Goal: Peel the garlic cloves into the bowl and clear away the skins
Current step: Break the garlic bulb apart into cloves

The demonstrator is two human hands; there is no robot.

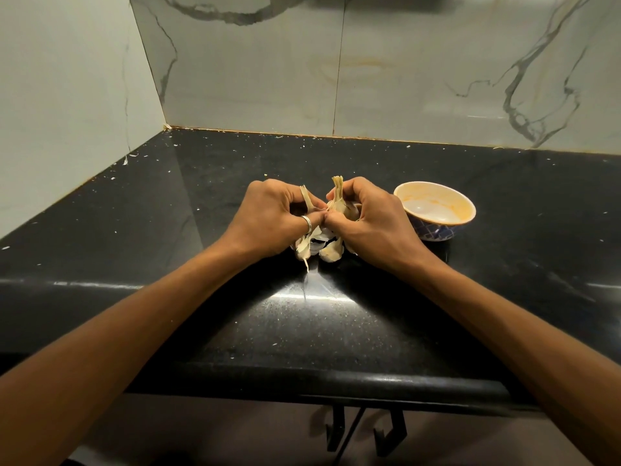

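1. The garlic bulb (340, 201) stood roughly upright, its dry stem pointing up and slightly away.
2. The right hand (373, 223) curled round the bulb. The left hand (268, 216) pinched a skin strip (306, 198) just beside it, the two thumbs meeting.
3. Loose cloves (331, 252) lay under the hands.
4. The bowl (435, 233) sat just right of the right hand. Open black countertop (168, 213) stretched left and back to the wall.

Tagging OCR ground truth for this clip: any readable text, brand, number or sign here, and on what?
None: no text, brand, number or sign is readable.
The bowl: blue grid pattern on its outer wall, no letters.
The ring on the left hand: plain, no marking shows.
The garlic in the left hand and right hand: no label.
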